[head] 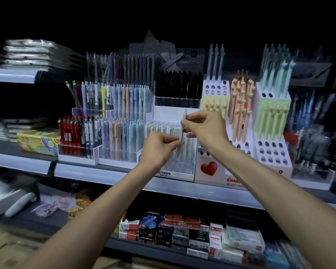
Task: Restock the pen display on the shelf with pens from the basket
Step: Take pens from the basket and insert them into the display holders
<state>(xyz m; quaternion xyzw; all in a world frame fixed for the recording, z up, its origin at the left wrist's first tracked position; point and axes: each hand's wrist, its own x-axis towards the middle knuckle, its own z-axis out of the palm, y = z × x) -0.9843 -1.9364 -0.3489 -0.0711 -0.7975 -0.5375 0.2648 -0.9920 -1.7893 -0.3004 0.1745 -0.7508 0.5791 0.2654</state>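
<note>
Pen (pixel 182 133), pale, upright, pinched low by left hand (pixel 159 147) and high by right hand (pixel 204 127), pen display (pixel 171 113) just behind the grip.

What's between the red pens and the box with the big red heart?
Two racks, in the head view: one of pastel blue and peach pens, then a clear rack of pale pens.

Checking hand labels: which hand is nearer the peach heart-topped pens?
Right. The right hand, pinching the pale pen, is just left of the peach heart-topped pens; the left hand, on the same pen, is lower and farther left.
</note>
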